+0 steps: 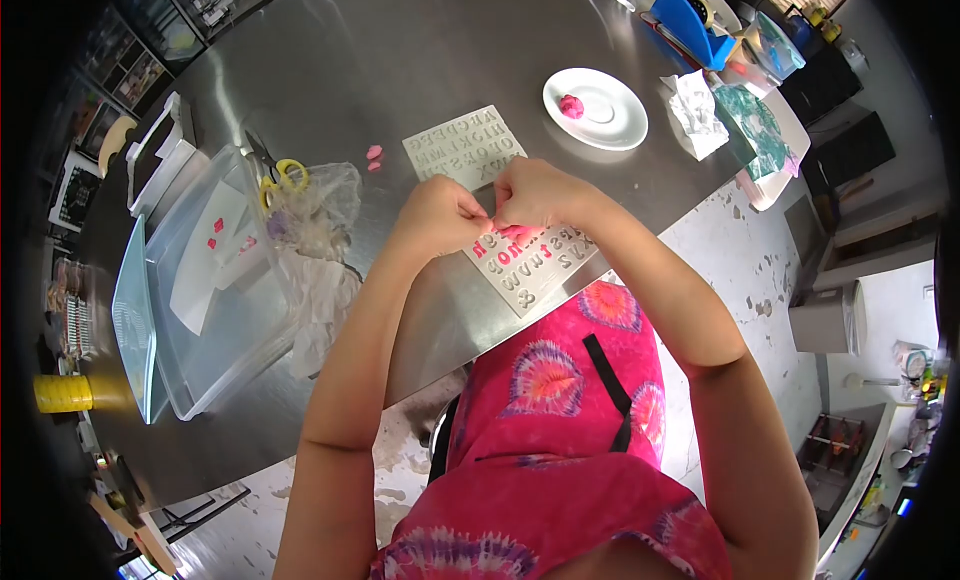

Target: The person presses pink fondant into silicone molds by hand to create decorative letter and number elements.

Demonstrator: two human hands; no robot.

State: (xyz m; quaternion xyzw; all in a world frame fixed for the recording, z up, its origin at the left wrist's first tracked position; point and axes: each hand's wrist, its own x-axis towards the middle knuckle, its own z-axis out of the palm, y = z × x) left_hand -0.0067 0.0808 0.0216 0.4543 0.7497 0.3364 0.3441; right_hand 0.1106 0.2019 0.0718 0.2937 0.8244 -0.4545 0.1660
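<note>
Fingers (480, 218) of the left hand (440, 215) and right hand (540, 193) are pinched shut on a small pink clay piece (515, 232), just above the near white silicone letter mould (530, 272) on the steel bench (340, 70). Small bits, pressed flush into a cavity, would likely fill cleanest.

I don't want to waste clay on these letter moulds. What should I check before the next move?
1. Grip on pink clay: ok, pinched between left hand and right hand.
2. Near mould flat on the table: ok.
3. Free letters left in it: ok, grey ones below the pink row.
4. Its near corner fully on the table: cannot tell.
5. Spare lump on the white plate: ok.
6. Scissors away from both hands: ok.
</note>
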